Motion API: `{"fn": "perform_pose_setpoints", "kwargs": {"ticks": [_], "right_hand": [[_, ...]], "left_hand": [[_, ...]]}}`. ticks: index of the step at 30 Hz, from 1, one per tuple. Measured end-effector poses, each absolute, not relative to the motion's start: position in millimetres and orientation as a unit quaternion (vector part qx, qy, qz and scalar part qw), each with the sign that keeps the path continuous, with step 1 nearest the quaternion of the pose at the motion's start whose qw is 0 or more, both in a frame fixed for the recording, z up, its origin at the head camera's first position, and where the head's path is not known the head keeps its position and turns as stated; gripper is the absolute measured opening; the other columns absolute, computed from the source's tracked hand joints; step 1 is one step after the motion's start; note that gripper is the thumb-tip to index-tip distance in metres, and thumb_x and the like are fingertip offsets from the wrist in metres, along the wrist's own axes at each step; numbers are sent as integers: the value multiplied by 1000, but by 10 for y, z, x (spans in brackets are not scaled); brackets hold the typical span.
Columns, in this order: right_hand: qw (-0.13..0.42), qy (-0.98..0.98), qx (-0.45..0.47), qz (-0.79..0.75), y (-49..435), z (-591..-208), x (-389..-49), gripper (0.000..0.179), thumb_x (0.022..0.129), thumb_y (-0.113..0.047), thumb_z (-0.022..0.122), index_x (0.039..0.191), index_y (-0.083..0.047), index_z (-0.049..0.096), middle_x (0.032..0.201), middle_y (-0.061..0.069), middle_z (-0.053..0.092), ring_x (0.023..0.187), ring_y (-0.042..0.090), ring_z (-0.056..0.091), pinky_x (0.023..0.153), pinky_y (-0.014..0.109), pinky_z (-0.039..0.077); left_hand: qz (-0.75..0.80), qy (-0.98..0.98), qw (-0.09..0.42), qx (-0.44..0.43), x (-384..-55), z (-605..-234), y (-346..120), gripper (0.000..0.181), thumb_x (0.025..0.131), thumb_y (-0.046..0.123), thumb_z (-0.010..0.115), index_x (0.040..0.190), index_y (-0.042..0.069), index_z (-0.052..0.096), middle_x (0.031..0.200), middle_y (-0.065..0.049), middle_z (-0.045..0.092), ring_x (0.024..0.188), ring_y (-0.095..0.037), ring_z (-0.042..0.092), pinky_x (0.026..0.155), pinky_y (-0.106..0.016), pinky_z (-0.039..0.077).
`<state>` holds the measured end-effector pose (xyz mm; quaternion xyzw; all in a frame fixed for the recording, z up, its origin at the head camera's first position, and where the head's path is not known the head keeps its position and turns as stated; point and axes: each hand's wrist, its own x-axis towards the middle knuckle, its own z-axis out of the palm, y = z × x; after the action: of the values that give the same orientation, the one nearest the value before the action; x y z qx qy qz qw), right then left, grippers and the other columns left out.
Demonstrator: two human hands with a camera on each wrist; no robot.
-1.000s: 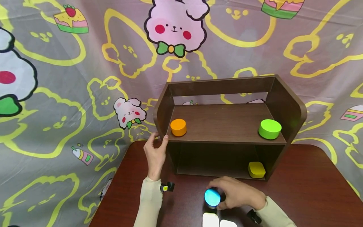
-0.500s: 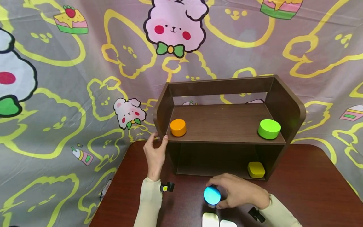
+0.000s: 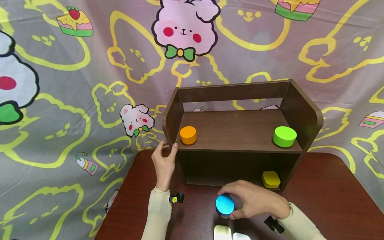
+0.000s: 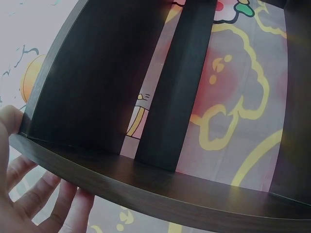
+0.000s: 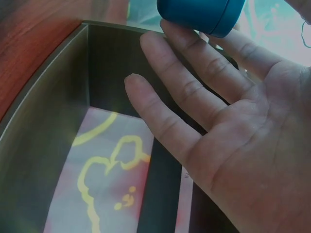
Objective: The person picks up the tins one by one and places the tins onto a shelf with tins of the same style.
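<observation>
In the head view my left hand (image 3: 163,166) grips the left side panel of a dark brown two-tier wooden shelf (image 3: 234,130). The left wrist view shows the thumb on one face of the shelf's board (image 4: 112,187) and the fingers (image 4: 39,194) on the other. In front of the shelf, my right hand (image 3: 255,201) holds a blue cylinder (image 3: 225,205) between thumb and fingers, its round top facing up and toward me. Seen from the right wrist, the blue cylinder (image 5: 201,14) is at the fingertips, with the other fingers extended.
An orange cylinder (image 3: 188,135) stands at the upper tier's left, a green cylinder (image 3: 284,136) at its right. A yellow rounded block (image 3: 271,179) sits at the lower right. Two pale blocks (image 3: 222,232) lie at the near table edge. A patterned cloth (image 3: 75,116) hangs behind.
My right wrist has shifted slightly right and up, and the blue cylinder has turned a little in the fingers. The left hand stays on the shelf panel.
</observation>
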<state>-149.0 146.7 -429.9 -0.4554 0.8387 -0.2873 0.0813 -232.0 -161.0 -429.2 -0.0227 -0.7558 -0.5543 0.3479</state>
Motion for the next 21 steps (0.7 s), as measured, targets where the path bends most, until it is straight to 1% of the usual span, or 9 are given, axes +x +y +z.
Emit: {"fn": "perform_pose_setpoints", "kwargs": {"ticks": [2, 7, 9, 12, 16, 21], "right_hand": [[75, 843, -453, -281, 1482, -4273, -1488, 51, 82, -34, 87, 127, -25, 67, 124, -13, 72, 106, 3, 64, 92, 33, 54], [80, 841, -446, -294, 1502, -4192, -1504, 51, 81, -31, 87, 127, -24, 67, 124, -12, 72, 105, 1, 64, 91, 31, 55], [81, 840, -445, -298, 1509, -4158, -1513, 51, 81, -30, 88, 127, -24, 68, 123, -12, 72, 104, 1, 64, 90, 30, 56], [68, 844, -447, -290, 1529, -4112, -1517, 51, 81, -31, 87, 127, -23, 68, 124, -12, 72, 105, 1, 64, 90, 30, 55], [53, 846, -449, -282, 1551, -4045, -1524, 51, 81, -33, 87, 127, -23, 67, 124, -11, 72, 106, 3, 65, 90, 31, 56], [41, 853, -445, -268, 1570, -3954, -1529, 52, 82, -34, 86, 129, -23, 67, 127, -10, 72, 108, 6, 65, 91, 34, 55]], "left_hand": [[-554, -756, 348, -22, -2318, -4290, -1608, 19, 92, 20, 80, 104, 7, 75, 98, -14, 76, 91, -24, 65, 85, -34, 48], [-556, -755, 348, -22, -2310, -4283, -1607, 20, 92, 20, 80, 105, 6, 75, 99, -13, 77, 90, -23, 66, 84, -35, 49], [-557, -754, 347, -22, -2309, -4283, -1609, 20, 92, 20, 80, 106, 6, 75, 100, -13, 77, 91, -23, 66, 85, -37, 49], [-559, -753, 346, -23, -2310, -4284, -1611, 20, 92, 20, 80, 106, 7, 75, 100, -12, 77, 91, -23, 66, 86, -45, 50], [-559, -752, 348, -27, -2317, -4286, -1619, 21, 91, 20, 81, 105, 6, 75, 100, -13, 77, 92, -26, 66, 87, -52, 50], [-558, -752, 349, -30, -2310, -4287, -1614, 20, 92, 21, 79, 105, 6, 74, 99, -15, 76, 92, -29, 66, 88, -53, 49]]}}
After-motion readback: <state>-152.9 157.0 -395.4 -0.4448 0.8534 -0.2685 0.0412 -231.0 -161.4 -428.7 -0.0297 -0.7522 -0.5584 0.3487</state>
